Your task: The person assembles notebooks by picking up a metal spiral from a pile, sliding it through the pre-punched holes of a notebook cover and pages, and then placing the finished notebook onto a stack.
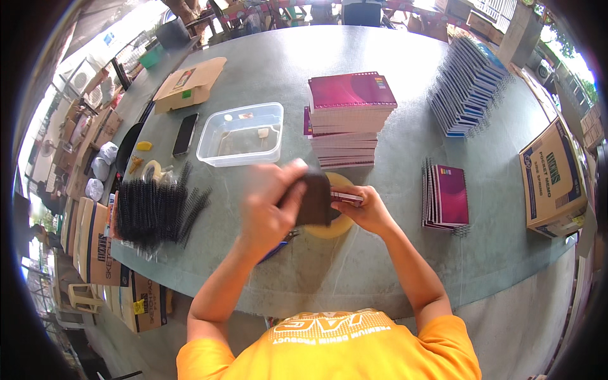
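Observation:
My left hand (269,199), blurred by motion, is closed on a dark brown, block-like thing (315,199) with rounded corners; its kind does not show clearly. My right hand (367,209) grips a small maroon notebook (346,197) edge-on, and its left end passes behind the dark block. Under both hands a wide roll of yellowish tape (335,229) lies on the table, partly covered. Pliers with blue handles (276,249) rest beside my left forearm. Beyond my hands stands a tall stack of maroon notebooks (351,92), with holes punched along the top cover's edge.
Black spiral coils (152,209) are heaped at left. A clear plastic tub (240,155), a phone (185,135) and an opened cardboard box (190,82) lie farther back. Spiral-bound maroon notebooks (451,195), a leaning blue notebook stack (467,88) and a carton (554,180) stand at right.

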{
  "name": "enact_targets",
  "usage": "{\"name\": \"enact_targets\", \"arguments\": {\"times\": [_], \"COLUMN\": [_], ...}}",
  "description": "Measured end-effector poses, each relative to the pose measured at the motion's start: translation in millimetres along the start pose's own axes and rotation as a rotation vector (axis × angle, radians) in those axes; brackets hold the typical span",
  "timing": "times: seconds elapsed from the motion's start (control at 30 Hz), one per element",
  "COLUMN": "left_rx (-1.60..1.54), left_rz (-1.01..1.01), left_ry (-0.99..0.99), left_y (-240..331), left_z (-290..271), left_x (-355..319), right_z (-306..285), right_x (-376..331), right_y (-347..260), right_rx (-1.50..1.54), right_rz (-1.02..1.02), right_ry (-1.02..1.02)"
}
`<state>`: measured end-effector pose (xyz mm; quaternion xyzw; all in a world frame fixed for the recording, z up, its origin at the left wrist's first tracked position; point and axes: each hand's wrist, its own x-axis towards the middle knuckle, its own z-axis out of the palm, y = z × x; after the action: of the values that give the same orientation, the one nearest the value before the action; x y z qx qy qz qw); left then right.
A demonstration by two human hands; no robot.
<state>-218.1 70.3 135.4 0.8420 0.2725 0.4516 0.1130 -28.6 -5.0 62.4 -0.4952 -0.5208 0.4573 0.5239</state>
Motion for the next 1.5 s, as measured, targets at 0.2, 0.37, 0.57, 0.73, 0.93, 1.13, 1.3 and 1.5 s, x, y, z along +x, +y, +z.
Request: {"name": "enact_targets", "arguments": {"times": [0.2, 0.37, 0.57, 0.73, 0.93, 1.13, 1.3, 1.5], "left_rx": [-0.049, -0.082, -0.045, -0.209, -0.096, 0.086, -0.048, -0.193], "left_rz": [0.064, -0.013, -0.04, -0.071, 0.129, 0.127, 0.113, 0.166], "left_ry": [-0.263, -0.218, -0.181, -0.562, -0.285, -0.556, -0.544, -0.53], "left_y": [10, 16, 10, 18, 20, 0, 6, 15], "left_z": [10, 12, 19, 29, 32, 33, 43, 66], "left_x": [-6, 3, 8, -64, -22, 9, 14, 8], "right_z": [-4, -3, -8, -6, -12, -13, -16, -21], "right_x": [2, -1, -2, 0, -2, -8, -7, -11], "right_y": [12, 10, 24, 11, 13, 10, 20, 26], "right_rx": [-0.012, 0.015, -0.012, 0.133, 0.315, 0.169, 0.056, -0.029], "right_rz": [0.008, 0.05, 0.01, -0.003, -0.145, 0.071, 0.05, 0.015], "right_ry": [0.028, 0.036, 0.032, 0.009, -0.053, -0.005, -0.025, -0.036]}}
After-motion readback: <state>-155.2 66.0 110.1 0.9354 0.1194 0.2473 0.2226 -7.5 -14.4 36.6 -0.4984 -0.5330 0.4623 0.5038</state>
